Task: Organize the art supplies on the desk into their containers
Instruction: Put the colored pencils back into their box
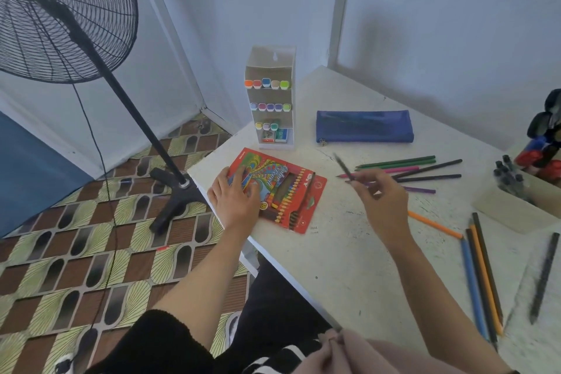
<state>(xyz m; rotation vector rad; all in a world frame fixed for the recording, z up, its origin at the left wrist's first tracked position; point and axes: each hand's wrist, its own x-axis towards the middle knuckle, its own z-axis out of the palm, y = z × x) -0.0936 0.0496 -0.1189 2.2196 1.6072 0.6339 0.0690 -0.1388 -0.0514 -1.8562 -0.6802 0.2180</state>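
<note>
**A:** Closest to my view is a black sleeve (158,340) on the left arm, with pink cloth (364,352) beside it.

**B:** And the hands?

**A:** My left hand (235,197) lies flat with its fingers spread, pressing on the near end of the red pencil box (285,191). The box lies on the tabletop (349,252), near its left edge. My right hand (384,200) pinches a dark pencil (344,167), tilted above the tabletop just right of the box.

**B:** The other pencils?

**A:** They are loose. A bunch (425,173) of green, pink, dark and purple ones lies beyond the right hand. An orange pencil (434,224) lies beside that wrist. A row (482,276) of pencils lies side by side further right, and a grey pencil (545,276) sits apart from it.

**B:** Containers?

**A:** A blue pouch (364,126) lies flat behind the bunch. A white rack (270,100) of markers stands at the far-left corner. A beige box (516,206) holding dark pens sits at the right. A fan (60,9) stands on the floor to the left.
</note>
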